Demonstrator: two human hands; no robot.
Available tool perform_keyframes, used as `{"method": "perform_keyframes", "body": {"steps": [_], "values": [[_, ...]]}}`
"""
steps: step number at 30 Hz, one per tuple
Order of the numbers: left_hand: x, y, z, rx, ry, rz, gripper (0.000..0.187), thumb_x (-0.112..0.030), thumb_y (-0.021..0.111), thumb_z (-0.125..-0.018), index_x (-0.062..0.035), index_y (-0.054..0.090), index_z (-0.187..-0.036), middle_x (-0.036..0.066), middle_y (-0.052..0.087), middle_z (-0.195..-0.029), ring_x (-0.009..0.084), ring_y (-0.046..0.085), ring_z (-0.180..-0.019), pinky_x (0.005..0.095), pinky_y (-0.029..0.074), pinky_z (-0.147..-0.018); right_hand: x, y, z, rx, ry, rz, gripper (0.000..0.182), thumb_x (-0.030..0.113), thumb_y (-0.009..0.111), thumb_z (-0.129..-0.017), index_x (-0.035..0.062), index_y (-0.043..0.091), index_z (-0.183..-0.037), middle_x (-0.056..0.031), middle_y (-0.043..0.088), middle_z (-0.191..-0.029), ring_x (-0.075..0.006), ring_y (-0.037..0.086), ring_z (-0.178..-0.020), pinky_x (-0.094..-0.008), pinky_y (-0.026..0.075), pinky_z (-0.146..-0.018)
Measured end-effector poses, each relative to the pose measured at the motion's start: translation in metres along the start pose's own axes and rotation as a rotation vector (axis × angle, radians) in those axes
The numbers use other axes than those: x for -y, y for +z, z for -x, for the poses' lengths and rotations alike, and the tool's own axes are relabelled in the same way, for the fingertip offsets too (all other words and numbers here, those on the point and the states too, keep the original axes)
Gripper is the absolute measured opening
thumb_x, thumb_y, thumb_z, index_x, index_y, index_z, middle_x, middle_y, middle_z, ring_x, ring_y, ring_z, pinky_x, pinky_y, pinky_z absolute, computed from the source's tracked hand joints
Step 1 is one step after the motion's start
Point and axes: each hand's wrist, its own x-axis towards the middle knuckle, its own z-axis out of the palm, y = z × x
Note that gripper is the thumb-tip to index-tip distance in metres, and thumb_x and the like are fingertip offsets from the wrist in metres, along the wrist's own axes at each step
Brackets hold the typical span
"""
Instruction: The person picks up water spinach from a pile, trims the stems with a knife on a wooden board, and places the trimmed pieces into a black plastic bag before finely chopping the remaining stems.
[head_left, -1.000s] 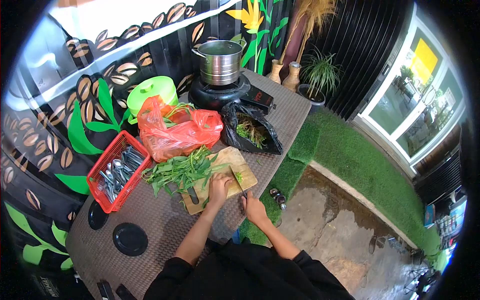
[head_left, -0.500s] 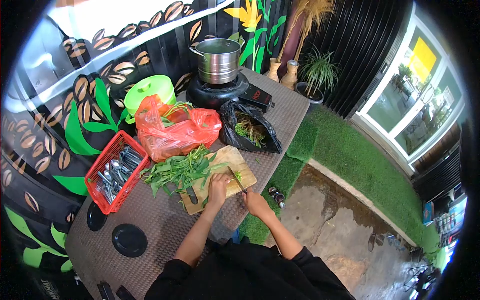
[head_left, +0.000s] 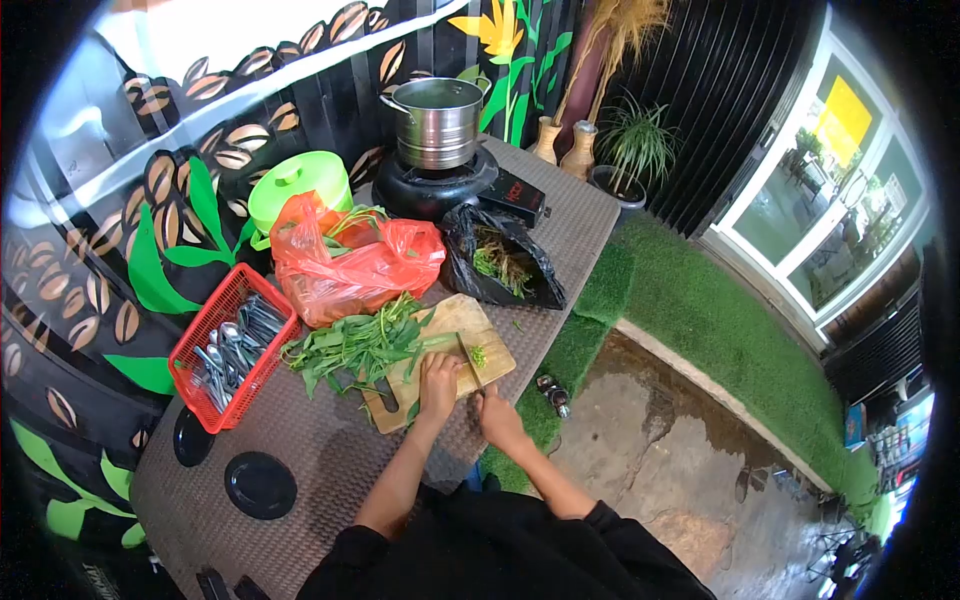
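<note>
My right hand grips a knife, its blade resting across the right part of a wooden cutting board. My left hand is closed on green stems on the board, just left of the blade. Small chopped green pieces lie to the right of the blade. A heap of long leafy greens spreads over the board's left side and onto the table. Behind it sits a red plastic bag with leaves inside, and a black bag holding greens lies open beyond the board.
A steel pot stands on a black stove at the back. A green lidded container, a red basket of cutlery and two black round dishes occupy the left. The table edge runs along the right.
My right hand and the knife handle have shifted slightly left and toward me. The blade now stands more upright in view. My left hand has moved slightly.
</note>
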Motion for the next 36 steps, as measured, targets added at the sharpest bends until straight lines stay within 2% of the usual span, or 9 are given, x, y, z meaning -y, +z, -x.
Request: {"method": "perform_keyframes", "body": {"steps": [2,6,8,12,17,23,29,36], "values": [[-0.001,0.000,0.000,-0.010,0.005,0.002,0.007,-0.004,0.060,-0.079,-0.0029,0.062,-0.085,0.012,0.056,-0.087,0.0316,0.050,-0.090,0.0408,0.041,-0.082,0.006,0.005,-0.002,0.002,0.058,0.044,0.032,0.027,0.040,-0.095,-0.0031,0.040,-0.104,-0.0334,0.059,-0.078,-0.0507,0.058,-0.077,-0.0564,0.047,-0.068],[0.001,0.000,0.005,-0.010,0.015,0.009,0.007,-0.005,0.059,-0.080,-0.0029,0.062,-0.086,0.012,0.056,-0.087,0.0320,0.050,-0.090,0.0412,0.040,-0.081,-0.004,0.002,-0.013,-0.002,-0.061,-0.039,0.034,0.026,0.040,-0.095,-0.0045,0.037,-0.109,-0.0343,0.059,-0.078,-0.0514,0.058,-0.077,-0.0577,0.046,-0.068],[0.001,-0.001,0.000,-0.015,0.026,0.017,0.007,-0.006,0.059,-0.080,-0.0028,0.062,-0.085,0.012,0.056,-0.087,0.0320,0.050,-0.090,0.0412,0.040,-0.081,-0.002,0.003,-0.003,-0.028,-0.043,-0.097,0.034,0.026,0.041,-0.095,-0.0051,0.038,-0.108,-0.0344,0.059,-0.078,-0.0517,0.058,-0.077,-0.0577,0.046,-0.067],[0.003,0.004,0.000,-0.032,0.011,-0.003,0.006,-0.008,0.059,-0.080,-0.0032,0.061,-0.084,0.012,0.056,-0.086,0.0316,0.050,-0.090,0.0412,0.040,-0.082,0.018,0.008,0.000,0.002,0.098,0.012,0.032,0.027,0.041,-0.095,-0.0034,0.039,-0.105,-0.0340,0.059,-0.078,-0.0516,0.058,-0.075,-0.0579,0.046,-0.067],[0.005,0.004,0.001,-0.032,0.035,-0.060,0.007,-0.010,0.060,-0.080,-0.0048,0.061,-0.083,0.010,0.057,-0.086,0.0296,0.051,-0.090,0.0407,0.039,-0.083,-0.022,0.016,-0.014,-0.105,-0.123,-0.128,0.034,0.027,0.040,-0.096,-0.0062,0.038,-0.105,-0.0329,0.057,-0.067,-0.0501,0.057,-0.067,-0.0573,0.044,-0.059],[0.000,0.002,-0.004,0.021,0.050,-0.145,0.007,-0.011,0.063,-0.078,-0.0071,0.064,-0.083,0.005,0.059,-0.085,0.0260,0.052,-0.091,0.0406,0.037,-0.084,-0.018,0.006,-0.002,-0.094,-0.078,-0.161,0.034,0.026,0.040,-0.096,-0.0060,0.038,-0.106,-0.0325,0.057,-0.068,-0.0504,0.057,-0.067,-0.0576,0.044,-0.059],[0.002,0.004,-0.004,0.056,-0.059,-0.011,0.010,-0.012,0.065,-0.077,-0.0045,0.066,-0.083,0.008,0.061,-0.086,0.0268,0.052,-0.092,0.0405,0.037,-0.087,-0.020,0.005,-0.013,-0.102,-0.092,-0.148,0.033,0.026,0.041,-0.095,-0.0060,0.040,-0.104,-0.0341,0.058,-0.074,-0.0503,0.057,-0.071,-0.0571,0.045,-0.061],[-0.005,0.004,-0.001,0.075,0.052,0.010,0.011,-0.010,0.059,-0.081,-0.0029,0.065,-0.086,0.009,0.060,-0.088,0.0279,0.052,-0.093,0.0395,0.039,-0.085,-0.011,-0.003,-0.007,-0.077,-0.034,-0.064,0.034,0.026,0.042,-0.094,-0.0068,0.042,-0.102,-0.0314,0.060,-0.074,-0.0474,0.059,-0.071,-0.0544,0.048,-0.063]]}}
